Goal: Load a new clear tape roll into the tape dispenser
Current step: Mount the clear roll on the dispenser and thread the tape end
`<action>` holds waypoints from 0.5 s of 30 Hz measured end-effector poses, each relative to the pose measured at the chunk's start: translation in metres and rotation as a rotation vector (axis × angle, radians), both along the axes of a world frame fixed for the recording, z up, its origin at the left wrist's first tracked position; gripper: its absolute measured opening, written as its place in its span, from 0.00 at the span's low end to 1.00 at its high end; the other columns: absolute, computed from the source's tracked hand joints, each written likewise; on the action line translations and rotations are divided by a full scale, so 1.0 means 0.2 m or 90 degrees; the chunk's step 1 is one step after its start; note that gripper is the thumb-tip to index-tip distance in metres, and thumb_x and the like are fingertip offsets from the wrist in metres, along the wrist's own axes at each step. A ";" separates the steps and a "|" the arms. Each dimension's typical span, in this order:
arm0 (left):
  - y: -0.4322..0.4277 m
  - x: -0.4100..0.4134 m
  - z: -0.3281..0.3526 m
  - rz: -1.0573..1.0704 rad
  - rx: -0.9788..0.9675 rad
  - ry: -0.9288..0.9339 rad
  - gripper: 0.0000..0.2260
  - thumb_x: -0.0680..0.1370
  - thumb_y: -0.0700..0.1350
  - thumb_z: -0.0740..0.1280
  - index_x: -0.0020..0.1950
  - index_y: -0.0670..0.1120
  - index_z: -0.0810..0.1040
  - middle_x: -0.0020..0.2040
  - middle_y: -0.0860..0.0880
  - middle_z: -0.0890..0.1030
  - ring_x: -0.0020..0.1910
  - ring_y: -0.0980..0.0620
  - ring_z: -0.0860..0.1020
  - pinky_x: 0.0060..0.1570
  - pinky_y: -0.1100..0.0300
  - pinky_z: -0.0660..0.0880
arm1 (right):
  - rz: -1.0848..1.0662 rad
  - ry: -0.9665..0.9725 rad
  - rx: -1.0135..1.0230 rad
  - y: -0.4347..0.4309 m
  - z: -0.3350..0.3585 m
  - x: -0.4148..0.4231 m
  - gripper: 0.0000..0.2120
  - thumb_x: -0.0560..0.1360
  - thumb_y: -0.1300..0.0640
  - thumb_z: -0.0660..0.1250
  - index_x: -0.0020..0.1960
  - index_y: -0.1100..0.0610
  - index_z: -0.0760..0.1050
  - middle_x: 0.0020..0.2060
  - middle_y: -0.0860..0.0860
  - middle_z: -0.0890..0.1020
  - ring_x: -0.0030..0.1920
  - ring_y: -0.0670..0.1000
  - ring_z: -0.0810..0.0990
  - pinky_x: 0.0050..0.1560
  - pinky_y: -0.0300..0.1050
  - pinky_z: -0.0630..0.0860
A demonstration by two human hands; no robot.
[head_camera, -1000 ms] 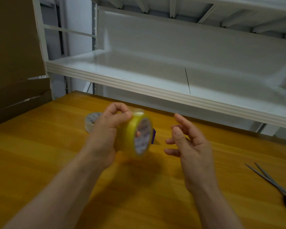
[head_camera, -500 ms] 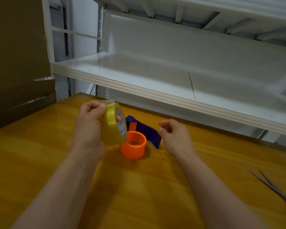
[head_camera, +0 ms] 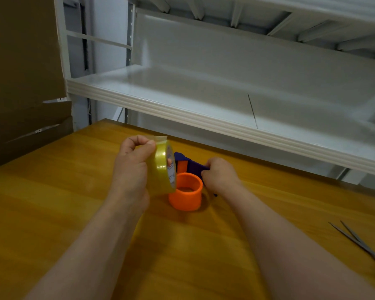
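Observation:
My left hand (head_camera: 132, 169) holds a clear, yellowish tape roll (head_camera: 161, 168) upright above the wooden table (head_camera: 52, 202), fingers through its core and thumb on its outer face. Right beside the roll lies the tape dispenser (head_camera: 187, 166), a dark blue body with an orange round hub (head_camera: 186, 194) standing up from it. My right hand (head_camera: 220, 175) grips the blue body at its right end, just behind the hub. The roll's lower edge hangs close to the hub's left rim, partly hiding the dispenser.
A pair of metal scissors (head_camera: 362, 247) lies at the table's right edge. A white metal shelf (head_camera: 204, 113) overhangs the far side of the table. Brown cardboard (head_camera: 20, 83) stands at the left.
My right hand has gone from open in the air to closing on the dispenser's blue body. My left hand has lifted the roll, uncovering the orange hub.

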State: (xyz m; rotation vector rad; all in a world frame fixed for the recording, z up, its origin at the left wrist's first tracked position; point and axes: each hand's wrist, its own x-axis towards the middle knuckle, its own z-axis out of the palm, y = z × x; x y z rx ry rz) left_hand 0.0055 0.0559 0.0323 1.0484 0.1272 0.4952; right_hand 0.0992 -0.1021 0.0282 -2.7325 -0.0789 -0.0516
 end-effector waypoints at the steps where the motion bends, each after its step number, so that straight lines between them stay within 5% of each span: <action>1: -0.01 0.00 0.00 -0.007 0.004 0.000 0.09 0.80 0.42 0.65 0.41 0.53 0.72 0.36 0.56 0.82 0.35 0.53 0.82 0.37 0.52 0.78 | -0.007 -0.005 0.012 -0.02 0.00 -0.01 0.09 0.80 0.62 0.63 0.59 0.57 0.76 0.48 0.53 0.80 0.52 0.55 0.81 0.49 0.51 0.83; 5: -0.05 -0.03 0.01 -0.047 0.021 -0.001 0.08 0.80 0.42 0.64 0.42 0.52 0.72 0.30 0.57 0.81 0.28 0.58 0.81 0.29 0.56 0.78 | -0.031 0.006 0.086 -0.12 0.02 -0.08 0.07 0.81 0.62 0.61 0.58 0.56 0.70 0.49 0.52 0.78 0.51 0.53 0.80 0.40 0.45 0.78; 9: -0.09 -0.05 0.01 -0.095 0.015 -0.002 0.07 0.81 0.43 0.64 0.44 0.51 0.72 0.32 0.57 0.82 0.29 0.57 0.82 0.26 0.57 0.78 | -0.092 0.017 0.252 -0.23 0.03 -0.17 0.10 0.77 0.64 0.65 0.57 0.54 0.72 0.47 0.54 0.80 0.46 0.53 0.82 0.48 0.51 0.83; 12: -0.12 -0.07 0.02 -0.115 0.035 -0.009 0.06 0.81 0.42 0.63 0.45 0.50 0.71 0.29 0.58 0.82 0.27 0.58 0.81 0.23 0.58 0.77 | -0.100 0.061 0.416 -0.28 0.05 -0.26 0.13 0.77 0.64 0.67 0.61 0.55 0.73 0.41 0.51 0.78 0.36 0.48 0.76 0.34 0.42 0.73; 15: -0.14 -0.08 0.02 -0.131 0.041 -0.013 0.05 0.81 0.42 0.63 0.46 0.49 0.71 0.28 0.56 0.82 0.27 0.57 0.81 0.24 0.59 0.77 | -0.095 0.101 0.545 -0.31 0.04 -0.33 0.19 0.77 0.63 0.70 0.66 0.53 0.73 0.51 0.52 0.78 0.52 0.53 0.77 0.48 0.46 0.73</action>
